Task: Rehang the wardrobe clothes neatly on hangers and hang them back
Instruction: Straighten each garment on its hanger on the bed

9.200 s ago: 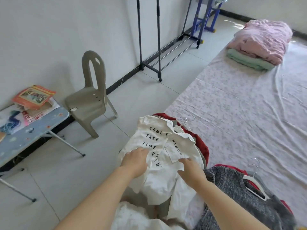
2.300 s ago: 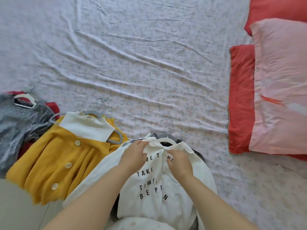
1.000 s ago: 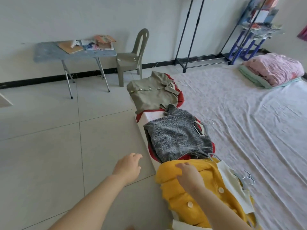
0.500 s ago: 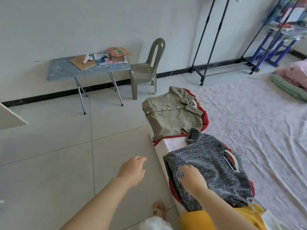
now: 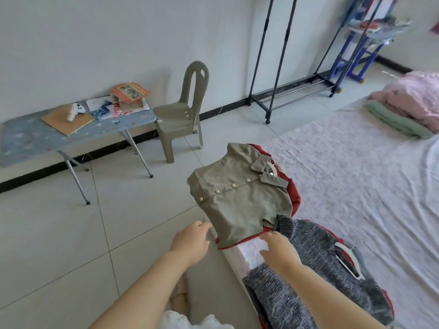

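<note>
Left hand, right hand (fingers relaxed), by olive shirt

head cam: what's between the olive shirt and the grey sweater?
A bare strip of bedsheet, with the right hand over it; seen in the head view.

No legible text: the printing on the orange book cover atop the folding table is too blurred to read.
</note>
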Demonstrator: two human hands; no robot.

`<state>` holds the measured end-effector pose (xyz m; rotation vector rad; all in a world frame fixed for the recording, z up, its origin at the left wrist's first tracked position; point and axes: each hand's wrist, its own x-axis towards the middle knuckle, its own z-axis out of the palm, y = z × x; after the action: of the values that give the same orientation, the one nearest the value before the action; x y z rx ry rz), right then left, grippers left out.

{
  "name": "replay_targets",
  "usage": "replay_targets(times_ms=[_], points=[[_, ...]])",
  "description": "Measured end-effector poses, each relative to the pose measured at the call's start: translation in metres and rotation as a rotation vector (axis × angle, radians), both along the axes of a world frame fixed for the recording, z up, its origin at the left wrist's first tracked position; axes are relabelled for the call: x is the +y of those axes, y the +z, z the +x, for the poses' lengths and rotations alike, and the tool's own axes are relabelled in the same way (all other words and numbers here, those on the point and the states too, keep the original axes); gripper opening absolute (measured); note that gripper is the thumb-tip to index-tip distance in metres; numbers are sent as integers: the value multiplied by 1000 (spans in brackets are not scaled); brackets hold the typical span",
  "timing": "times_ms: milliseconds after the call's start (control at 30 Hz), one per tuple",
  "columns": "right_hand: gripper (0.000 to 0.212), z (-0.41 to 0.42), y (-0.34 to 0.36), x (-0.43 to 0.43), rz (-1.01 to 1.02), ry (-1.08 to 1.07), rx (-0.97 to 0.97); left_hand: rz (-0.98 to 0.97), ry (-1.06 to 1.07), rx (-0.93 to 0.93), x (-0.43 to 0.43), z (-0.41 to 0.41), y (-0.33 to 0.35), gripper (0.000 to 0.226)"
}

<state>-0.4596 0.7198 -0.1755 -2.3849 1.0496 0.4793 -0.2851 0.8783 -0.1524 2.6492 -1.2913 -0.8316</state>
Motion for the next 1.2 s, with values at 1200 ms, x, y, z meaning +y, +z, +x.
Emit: replay_targets(times_ms=[1200], points=[[40,194,-137,-291,246,-636,-6,74,-567,130,-417,206,-93,44]])
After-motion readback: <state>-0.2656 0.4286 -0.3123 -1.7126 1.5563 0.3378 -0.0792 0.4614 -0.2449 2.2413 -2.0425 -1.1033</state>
